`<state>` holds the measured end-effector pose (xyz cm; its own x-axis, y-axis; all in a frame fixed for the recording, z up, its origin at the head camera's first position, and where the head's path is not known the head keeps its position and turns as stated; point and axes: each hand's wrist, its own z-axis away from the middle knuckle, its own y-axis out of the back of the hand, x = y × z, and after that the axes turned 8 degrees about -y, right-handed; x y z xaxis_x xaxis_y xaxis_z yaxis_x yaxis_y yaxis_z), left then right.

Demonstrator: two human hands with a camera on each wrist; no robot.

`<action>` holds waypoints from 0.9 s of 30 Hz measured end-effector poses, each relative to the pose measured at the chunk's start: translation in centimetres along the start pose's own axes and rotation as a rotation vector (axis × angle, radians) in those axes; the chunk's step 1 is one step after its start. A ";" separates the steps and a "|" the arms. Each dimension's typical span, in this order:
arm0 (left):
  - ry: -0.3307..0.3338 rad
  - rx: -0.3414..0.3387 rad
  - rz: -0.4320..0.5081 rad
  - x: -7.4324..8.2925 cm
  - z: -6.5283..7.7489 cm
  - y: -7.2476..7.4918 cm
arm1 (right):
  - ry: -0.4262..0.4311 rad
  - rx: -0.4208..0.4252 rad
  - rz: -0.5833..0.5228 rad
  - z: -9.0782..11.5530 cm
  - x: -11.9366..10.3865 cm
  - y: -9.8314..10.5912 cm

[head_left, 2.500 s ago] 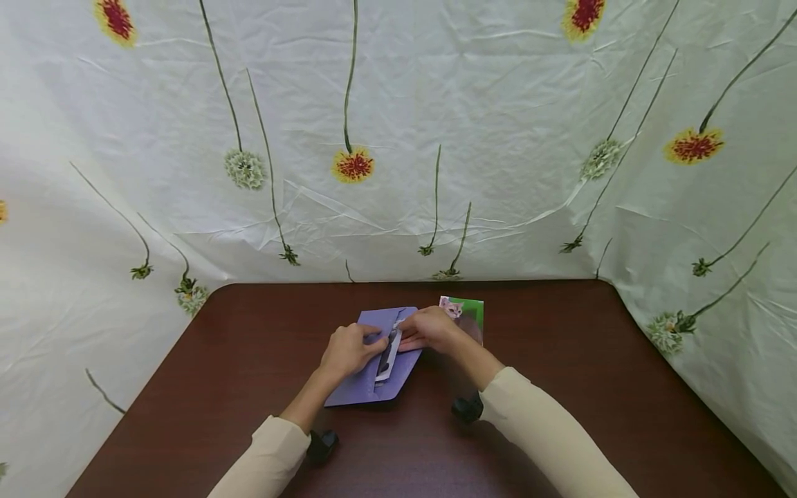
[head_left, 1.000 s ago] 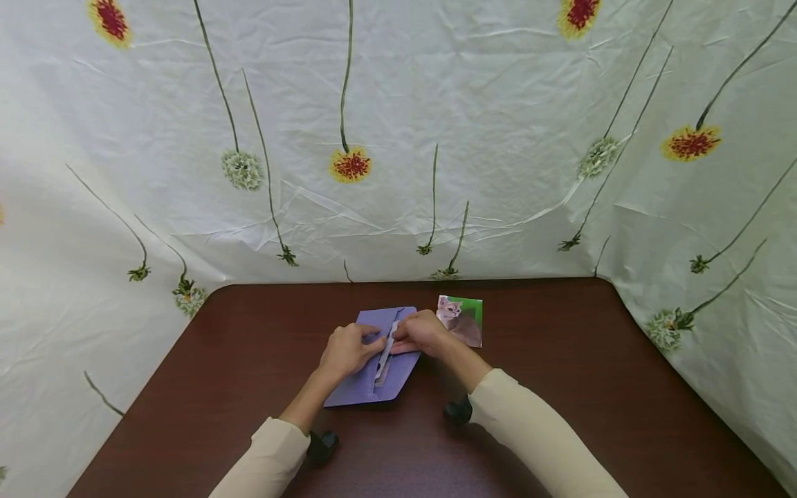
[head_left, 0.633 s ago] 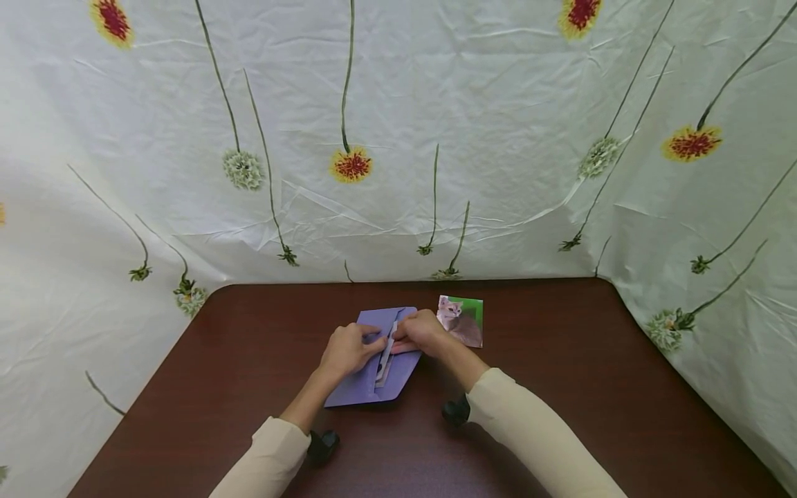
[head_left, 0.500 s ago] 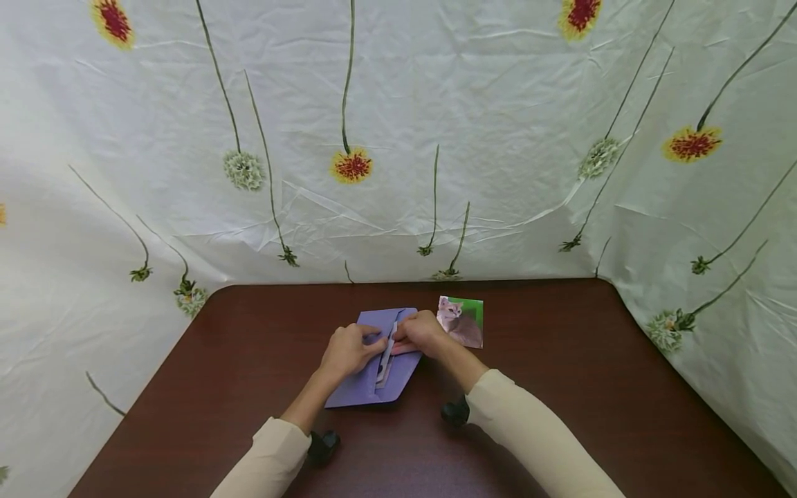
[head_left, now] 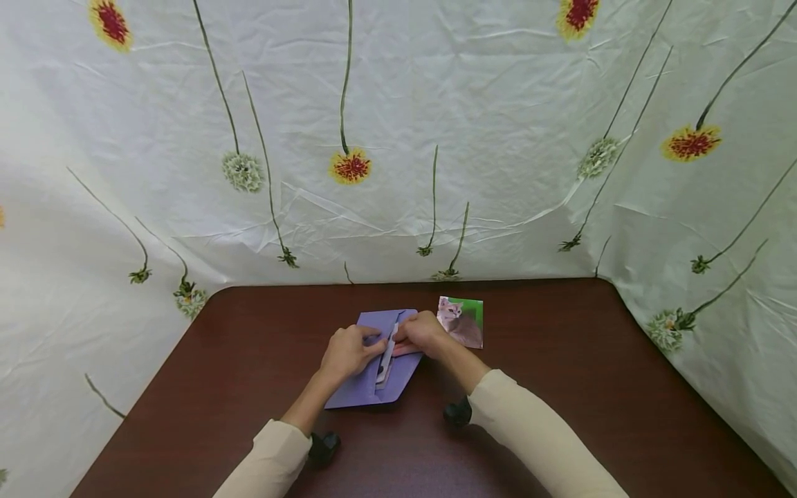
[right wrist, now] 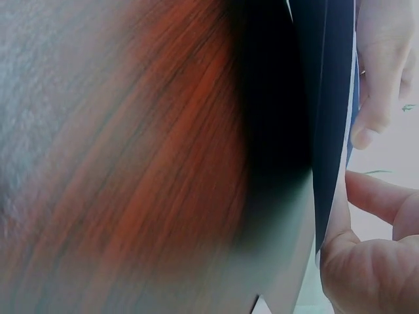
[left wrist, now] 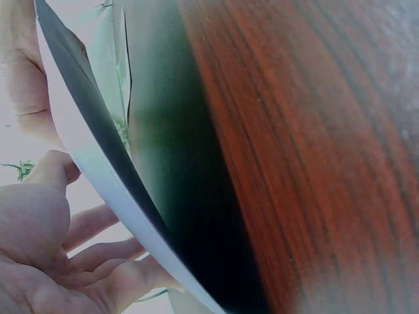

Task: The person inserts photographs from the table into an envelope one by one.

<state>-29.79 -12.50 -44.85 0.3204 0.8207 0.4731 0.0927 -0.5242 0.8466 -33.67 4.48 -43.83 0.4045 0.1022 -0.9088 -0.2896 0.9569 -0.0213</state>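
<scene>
A purple envelope (head_left: 355, 393) lies at a slant on the table with its flap toward the right. In its opening sits a photo card (head_left: 383, 366), of which a narrow pale strip and dark patches show. My left hand (head_left: 344, 354) is on the pocket side, gripping the envelope with thumb and index at the opening's edge. Across from it, my right hand (head_left: 421, 333) pinches the card's right side over the flap; its fingertips are partly hidden. In the right wrist view, a right thumb and finger (right wrist: 376, 195) stand on either side of the paper.
A cat photo (head_left: 461, 324) with a green background lies just right of my right hand. The dark brown wooden table (head_left: 249, 360) has rounded far corners. A white flowered cloth (head_left: 510, 138) hangs behind and beside it.
The card has tilted and gone lower in the envelope's opening, so less of its face shows. My right hand has shifted slightly left, uncovering more of the cat photo. My left hand stays put.
</scene>
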 end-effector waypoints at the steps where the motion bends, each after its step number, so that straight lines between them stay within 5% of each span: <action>1: 0.001 -0.003 -0.001 0.0 0.0 0.0 | -0.003 0.001 0.009 0.0 -0.1 0.1; 10: -0.011 0.014 -0.005 -0.1 0.0 0.1 | 0.012 0.022 0.107 1.0 -1.8 2.5; 27: -0.018 0.017 0.002 -0.1 -0.1 0.0 | 0.053 0.265 0.131 2.1 -3.7 12.4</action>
<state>-29.90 -12.62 -44.89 0.3375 0.8155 0.4702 0.1081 -0.5298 0.8412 -36.96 16.51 -39.87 0.3307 0.2214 -0.9174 -0.0969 0.9749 0.2004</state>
